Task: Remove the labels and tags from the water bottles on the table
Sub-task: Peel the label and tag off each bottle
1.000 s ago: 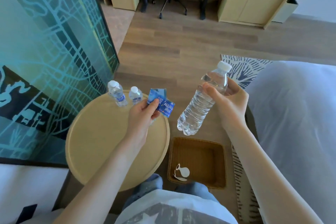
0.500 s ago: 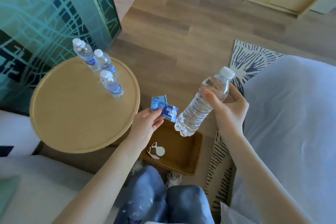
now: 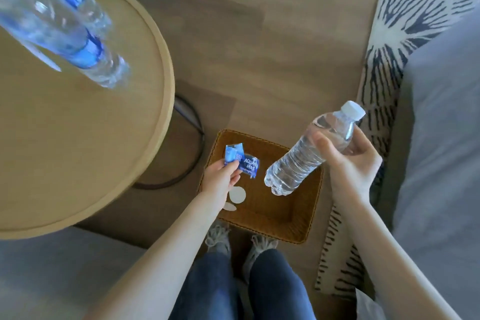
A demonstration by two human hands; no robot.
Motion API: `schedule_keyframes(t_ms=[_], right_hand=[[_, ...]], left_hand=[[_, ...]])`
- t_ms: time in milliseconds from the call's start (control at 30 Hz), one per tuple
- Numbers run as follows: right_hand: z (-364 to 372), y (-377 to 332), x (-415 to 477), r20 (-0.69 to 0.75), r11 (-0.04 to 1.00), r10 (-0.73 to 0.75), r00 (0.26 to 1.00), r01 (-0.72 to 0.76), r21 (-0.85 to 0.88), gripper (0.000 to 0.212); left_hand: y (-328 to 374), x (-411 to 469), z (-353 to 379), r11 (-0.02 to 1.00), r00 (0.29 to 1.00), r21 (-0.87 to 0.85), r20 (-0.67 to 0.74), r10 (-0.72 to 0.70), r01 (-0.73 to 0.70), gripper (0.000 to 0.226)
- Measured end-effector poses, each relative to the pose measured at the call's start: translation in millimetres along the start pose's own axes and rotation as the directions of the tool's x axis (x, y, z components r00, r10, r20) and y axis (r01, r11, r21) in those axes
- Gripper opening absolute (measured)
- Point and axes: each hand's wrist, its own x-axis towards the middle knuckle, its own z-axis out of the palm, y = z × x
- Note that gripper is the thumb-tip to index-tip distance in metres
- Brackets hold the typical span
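Observation:
My left hand (image 3: 220, 179) pinches a crumpled blue label (image 3: 240, 161) and holds it over the brown wicker basket (image 3: 298, 223) on the floor. Gripped near its neck by my right hand (image 3: 348, 163) is a clear bottle (image 3: 306, 156) with a white cap and no label, tilted with its base above the basket. Two white tag pieces (image 3: 237, 195) lie in the basket. On the round wooden table (image 3: 78, 143) at the left stand blurred bottles with blue labels (image 3: 65, 34), very close to the camera.
A dark ring base (image 3: 192, 143) of the table sits on the wood floor beside the basket. A black-and-white patterned rug (image 3: 405, 18) and a grey cushion (image 3: 441, 138) fill the right side. My legs and shoes (image 3: 233, 241) are just below the basket.
The view has tipped downward and closer. My left hand has carried the blue label from beside the table down over the basket. The bare bottle has stayed in my right hand.

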Motion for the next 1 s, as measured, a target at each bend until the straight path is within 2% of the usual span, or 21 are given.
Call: schedule_keyframes(t_ms=[267,400,533,667,733,800,867,933,1000], right_hand=[[25.6,216.7,23.0,0.016,0.997,0.066,0.998,-0.066,-0.038,0.031],[32.1,289.0,24.8,0.073,0.991,0.114,0.991,-0.108,-0.074,0.034],[35.1,330.5,25.7,0.099,0.986,0.146,0.984,-0.137,-0.1,0.039],[36.8,336.7,27.1,0.093,0.986,0.146,0.985,-0.137,-0.095,0.038],[37.0,324.1,27.5,0.106,0.987,0.134,0.985,-0.123,-0.101,0.034],[36.0,301.3,26.8,0.118,0.99,0.12,0.986,-0.11,-0.092,0.031],[34.2,266.6,25.4,0.109,0.991,0.116,0.987,-0.107,-0.081,0.031],[31.9,222.8,22.9,0.107,0.992,0.114,0.988,-0.108,-0.06,0.031],[28.4,170.0,18.6,0.11,0.994,0.105,0.988,-0.1,-0.045,0.031]], left_hand=[[-116.7,198.4,-9.6,0.99,0.996,0.103,-0.014,-0.092,0.093,0.008],[-156.7,260.7,-15.2,0.982,0.994,0.16,0.013,-0.107,0.103,0.015],[-187.3,302.2,-21.1,0.957,0.991,0.263,0.023,-0.133,0.122,0.018],[-193.4,306.3,-21.5,0.841,0.97,0.511,0.057,-0.235,0.174,0.046],[-184.1,295.1,-22.4,0.789,0.97,0.597,0.074,-0.231,0.143,0.056],[-164.5,274.0,-23.4,0.779,0.977,0.625,0.133,-0.168,0.049,0.059],[-134.7,237.9,-20.7,0.792,0.964,0.604,0.254,-0.081,-0.093,0.054],[-98.8,187.6,-13.0,0.805,0.925,0.552,0.379,-0.011,-0.216,0.049],[-61.7,128.4,-1.8,0.797,0.877,0.519,0.48,0.027,-0.309,0.055]])
